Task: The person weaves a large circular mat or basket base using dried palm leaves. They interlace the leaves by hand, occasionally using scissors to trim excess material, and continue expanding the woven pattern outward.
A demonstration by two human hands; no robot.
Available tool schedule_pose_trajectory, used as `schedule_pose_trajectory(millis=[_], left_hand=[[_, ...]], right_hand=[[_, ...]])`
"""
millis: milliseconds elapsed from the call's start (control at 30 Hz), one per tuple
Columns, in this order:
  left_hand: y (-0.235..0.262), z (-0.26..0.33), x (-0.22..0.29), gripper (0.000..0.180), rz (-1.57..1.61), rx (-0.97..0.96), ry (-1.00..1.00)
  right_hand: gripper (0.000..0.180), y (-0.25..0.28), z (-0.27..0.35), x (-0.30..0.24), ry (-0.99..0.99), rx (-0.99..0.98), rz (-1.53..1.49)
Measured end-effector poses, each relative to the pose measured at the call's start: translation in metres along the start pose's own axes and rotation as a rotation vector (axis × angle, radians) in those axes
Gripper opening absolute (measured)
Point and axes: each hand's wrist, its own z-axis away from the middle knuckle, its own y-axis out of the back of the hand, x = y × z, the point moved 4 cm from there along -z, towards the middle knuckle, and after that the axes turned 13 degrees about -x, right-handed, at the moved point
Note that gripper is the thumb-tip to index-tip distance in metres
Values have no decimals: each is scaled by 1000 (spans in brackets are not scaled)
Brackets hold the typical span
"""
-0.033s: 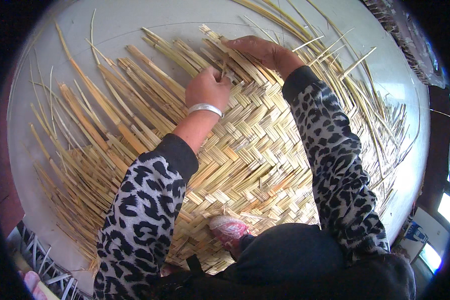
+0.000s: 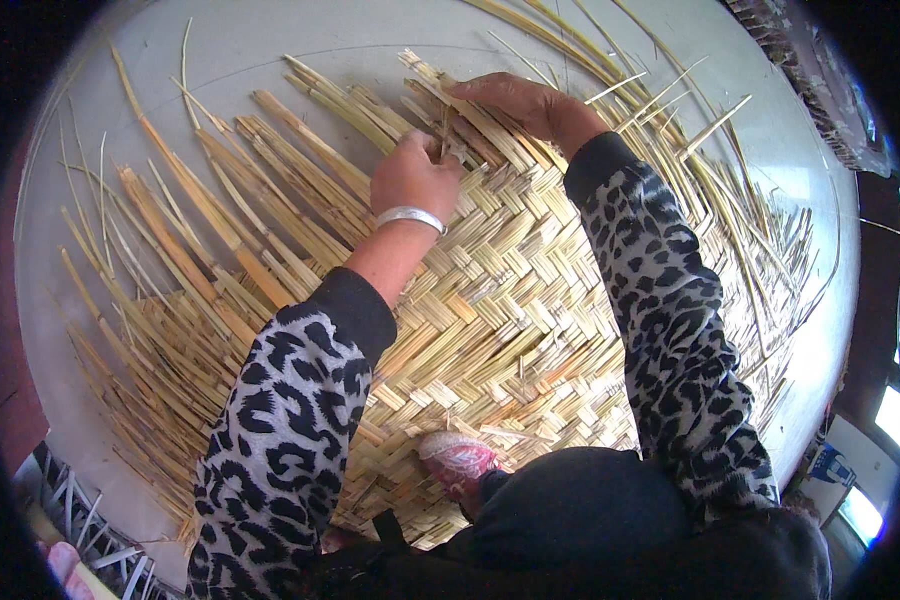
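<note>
Beneath me lies a woven mat [image 2: 490, 285] of flat, straw-coloured split strips in a slanting pattern. My left hand [image 2: 417, 180], with a silver bangle at the wrist, is closed in a pinch at the mat's far edge. Between its thumb and fingers is a thin split strip [image 2: 444, 135], partly hidden by the hand. My right hand [image 2: 520, 100] curves over a bundle of loose strip ends [image 2: 480, 125] just to the right, gripping them from the far side. Its fingertips are mostly hidden. Both forearms wear spotted grey-and-black sleeves.
Long unwoven strips [image 2: 210, 230] fan out to the left, with more [image 2: 710, 170] along the right. The pale smooth floor [image 2: 240, 35] shows beyond them. My red-and-white shoe [image 2: 455, 462] stands on the mat. A metal rack-like thing [image 2: 95, 530] is at the lower left.
Around the pinched strip my left fingers have shifted very slightly. Nothing else has visibly moved.
</note>
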Motion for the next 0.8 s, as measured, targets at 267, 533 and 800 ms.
schedule_pose_trajectory(millis=[267,533,800], left_hand=[[-3,-22,-18,37,50,-27,35],[-4,-25,-22,36,93,-14,-63],[-10,-15,-38,33,440,-192,51]], right_hand=[[45,-20,15,-24,-150,10,-237],[44,-16,18,-27,42,-42,-134],[41,-20,29,-30,48,70,-55]])
